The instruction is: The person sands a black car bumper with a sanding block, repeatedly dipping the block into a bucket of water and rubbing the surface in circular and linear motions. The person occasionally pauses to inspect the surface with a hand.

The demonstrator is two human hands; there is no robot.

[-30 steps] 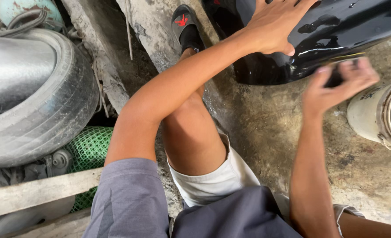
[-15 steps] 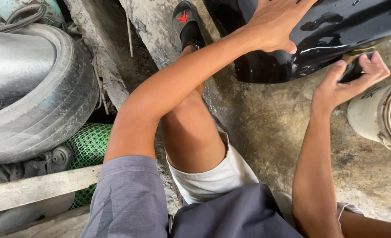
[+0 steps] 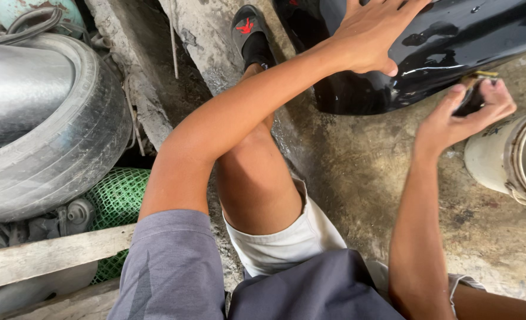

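Sanding a glossy black body panel, upper right of frame.

Tyre (image 3: 50, 136) fills left side; black panel (image 3: 452, 41) lies on concrete floor (image 3: 363, 178) at top right, white bucket (image 3: 512, 160) at right edge. Left hand (image 3: 372, 35) spread flat on panel, steadying it. Right hand (image 3: 464, 112) pinched narrow round a small dark abrasive pad (image 3: 473, 98); vs 1 s ago it's slid down off the panel face to its lower edge, so work looks to be moving to the rim.
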